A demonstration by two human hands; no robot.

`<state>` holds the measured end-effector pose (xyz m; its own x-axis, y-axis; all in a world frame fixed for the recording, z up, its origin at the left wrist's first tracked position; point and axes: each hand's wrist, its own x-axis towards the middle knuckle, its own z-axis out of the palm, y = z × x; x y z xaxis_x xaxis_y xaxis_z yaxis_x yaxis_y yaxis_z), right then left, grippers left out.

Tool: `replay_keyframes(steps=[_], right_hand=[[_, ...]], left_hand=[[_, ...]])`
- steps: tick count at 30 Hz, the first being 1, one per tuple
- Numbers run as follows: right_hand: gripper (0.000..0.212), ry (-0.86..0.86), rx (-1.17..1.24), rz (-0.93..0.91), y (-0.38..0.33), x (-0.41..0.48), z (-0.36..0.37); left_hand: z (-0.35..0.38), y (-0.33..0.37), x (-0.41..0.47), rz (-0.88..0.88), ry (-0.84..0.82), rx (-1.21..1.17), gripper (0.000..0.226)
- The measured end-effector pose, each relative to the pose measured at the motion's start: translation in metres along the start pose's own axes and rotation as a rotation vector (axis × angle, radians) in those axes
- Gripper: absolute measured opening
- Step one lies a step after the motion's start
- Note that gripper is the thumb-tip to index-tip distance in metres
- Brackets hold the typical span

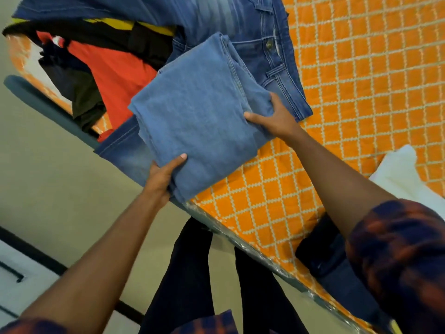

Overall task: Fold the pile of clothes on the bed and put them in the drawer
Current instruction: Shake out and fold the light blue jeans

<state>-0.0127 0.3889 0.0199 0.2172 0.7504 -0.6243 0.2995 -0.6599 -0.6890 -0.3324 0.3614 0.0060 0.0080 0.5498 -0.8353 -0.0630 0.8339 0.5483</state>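
light-blue folded jeans (199,116), orange bedspread (361,92) with white lattice

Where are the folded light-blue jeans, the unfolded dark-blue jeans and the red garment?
folded light-blue jeans (197,112), head view, middle of top face.
unfolded dark-blue jeans (250,48), head view, beside waist button.
red garment (115,75), head view, flat middle.

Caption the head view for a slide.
The left hand and right hand hold folded light-blue denim over darker jeans, an unfolded clothes pile beside them on the orange quilt.

The orange-quilted bed (361,92) bears spread dark-blue jeans (265,32), a red-and-black clothes pile (108,68), a white pillow (404,174) and a dark garment (322,256).
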Motion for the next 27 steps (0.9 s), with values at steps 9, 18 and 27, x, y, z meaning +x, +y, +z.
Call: replay_keyframes(steps=[9,18,27], right_hand=[[0.057,-0.373,0.304,0.204,0.038,-0.057,0.001],[0.057,-0.201,0.624,0.211,0.109,-0.144,-0.007],[0.059,0.153,0.742,0.057,0.142,-0.192,-0.127]], left_hand=[[-0.009,0.015,-0.047,-0.213,-0.251,0.108,0.050],[0.026,0.007,-0.103,-0.125,-0.326,0.345,0.055],[0.194,0.063,-0.127,0.035,-0.503,0.646,0.078]])
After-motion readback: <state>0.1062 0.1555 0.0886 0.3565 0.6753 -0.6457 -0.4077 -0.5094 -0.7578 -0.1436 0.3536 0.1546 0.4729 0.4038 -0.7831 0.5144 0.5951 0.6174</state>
